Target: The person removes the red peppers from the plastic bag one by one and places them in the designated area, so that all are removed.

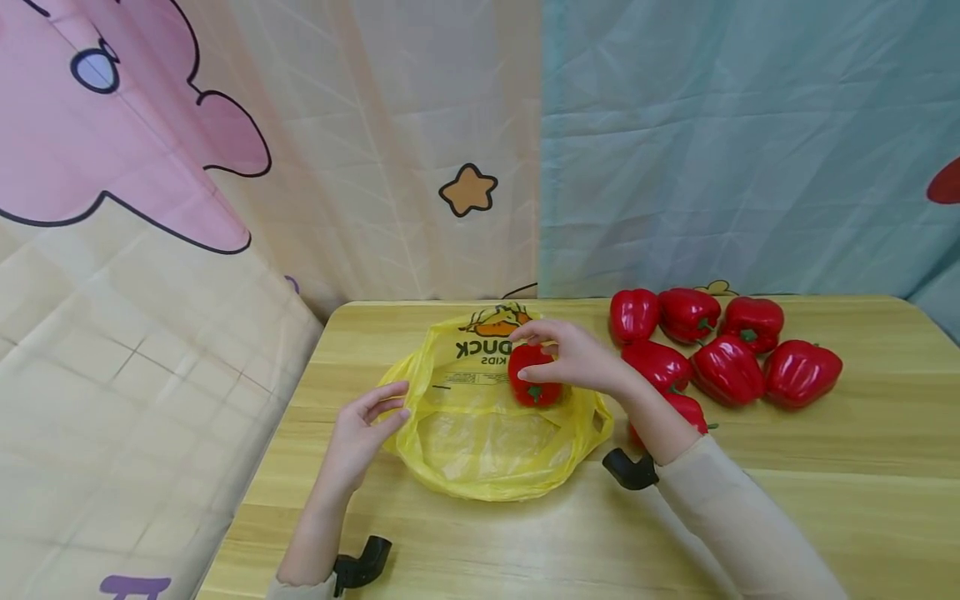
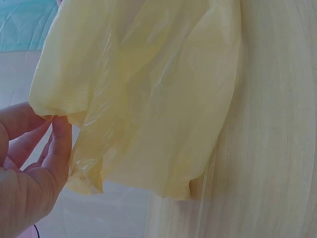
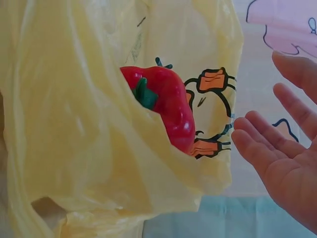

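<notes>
A yellow plastic bag (image 1: 487, 490) with a duck print lies on the table, its mouth spread wide. My left hand (image 1: 352, 437) pinches the left edge of that mouth between thumb and fingertips; the left wrist view shows the bag film (image 2: 148, 109) hanging from this pinch. A red bell pepper (image 1: 523, 387) with a green stem is at the bag mouth, its lower part hidden by the yellow film in the right wrist view. Beside it my right hand (image 3: 287, 153) has its fingers spread, with a gap between them and the pepper.
Several more red bell peppers (image 1: 727, 371) lie grouped on the wooden table (image 1: 825, 517), right of the bag. The right forearm partly covers the nearest one (image 1: 684, 408). Behind the table's back edge hangs a printed curtain (image 1: 420, 167).
</notes>
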A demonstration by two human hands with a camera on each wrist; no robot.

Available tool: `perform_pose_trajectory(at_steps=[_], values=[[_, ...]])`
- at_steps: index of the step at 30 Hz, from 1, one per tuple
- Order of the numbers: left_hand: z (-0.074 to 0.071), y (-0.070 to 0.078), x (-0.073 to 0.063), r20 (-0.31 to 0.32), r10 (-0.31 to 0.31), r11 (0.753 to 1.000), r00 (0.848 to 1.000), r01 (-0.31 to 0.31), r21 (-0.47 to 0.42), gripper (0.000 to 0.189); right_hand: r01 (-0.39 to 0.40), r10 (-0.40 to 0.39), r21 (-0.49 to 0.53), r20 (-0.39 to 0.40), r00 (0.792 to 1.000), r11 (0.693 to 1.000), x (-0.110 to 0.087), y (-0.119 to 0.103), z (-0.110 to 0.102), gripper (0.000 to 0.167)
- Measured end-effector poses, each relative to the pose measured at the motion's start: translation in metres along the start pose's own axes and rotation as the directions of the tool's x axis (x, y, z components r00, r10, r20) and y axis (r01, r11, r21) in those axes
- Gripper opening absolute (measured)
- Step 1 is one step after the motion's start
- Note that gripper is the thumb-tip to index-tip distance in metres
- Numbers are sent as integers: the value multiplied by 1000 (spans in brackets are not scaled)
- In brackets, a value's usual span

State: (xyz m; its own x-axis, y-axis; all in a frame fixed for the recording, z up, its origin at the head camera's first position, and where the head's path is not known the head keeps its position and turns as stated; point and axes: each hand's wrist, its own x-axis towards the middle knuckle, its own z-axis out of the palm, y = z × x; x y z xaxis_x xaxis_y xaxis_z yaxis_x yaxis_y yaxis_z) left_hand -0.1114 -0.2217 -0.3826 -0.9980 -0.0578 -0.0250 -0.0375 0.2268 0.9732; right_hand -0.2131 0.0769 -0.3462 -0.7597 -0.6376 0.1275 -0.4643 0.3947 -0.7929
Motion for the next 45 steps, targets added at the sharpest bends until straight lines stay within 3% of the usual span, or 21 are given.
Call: perform_pose_trajectory(at_steps=[13, 19, 29, 38, 45], values=[[-2, -4, 3, 0, 35, 999, 999, -35, 8, 38, -47, 50, -49, 58, 997, 998, 14, 8, 11, 46], [-1, -2, 2, 1, 14, 1000, 1000, -14, 0, 38, -37, 43, -115, 47, 998, 993, 17, 12, 14, 44], [-2, -3, 3, 1, 13, 1000, 1000, -13, 0, 38, -41, 56, -318, 37, 998, 947, 19, 11, 21, 44], [-1, -4, 2, 6, 15, 1000, 1000, -15, 10, 38, -61, 81, -356, 39, 996, 933, 17, 12, 29, 46], [0, -2, 1, 6, -5, 1000, 1000, 5, 0, 37, -46, 55, -438, 7, 998, 898, 18, 17, 37, 45]])
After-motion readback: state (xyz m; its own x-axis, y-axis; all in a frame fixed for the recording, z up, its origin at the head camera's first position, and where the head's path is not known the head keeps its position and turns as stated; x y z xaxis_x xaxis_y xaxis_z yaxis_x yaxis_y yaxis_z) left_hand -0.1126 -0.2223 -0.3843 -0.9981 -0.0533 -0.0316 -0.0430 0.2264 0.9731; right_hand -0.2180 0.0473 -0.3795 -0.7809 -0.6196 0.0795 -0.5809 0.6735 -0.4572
